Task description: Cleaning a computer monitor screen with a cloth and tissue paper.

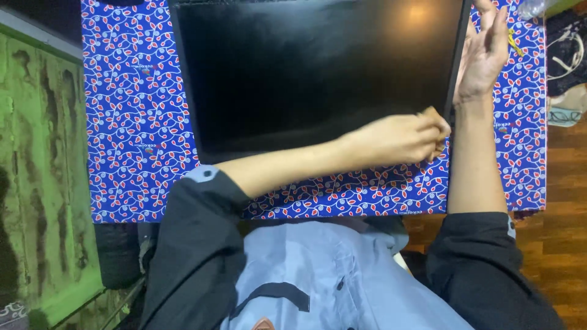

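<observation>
Black panel lying flat on a patterned bench, both hands at its right edge.

Reaching across the body, the left hand is closed around a small tan tool, its tip touching the panel's lower right corner. The right hand rests open against the panel's right edge, fingers loose, gripping nothing. The panel covers most of a blue cloth with red and white vines spread over the bench. To do this well, the open hand should probably brace the panel while the tool works gently along the seam, without digging in. Beyond the panel's right edge, past the cloth, lies wooden floor; to the left stands a worn green surface.
</observation>
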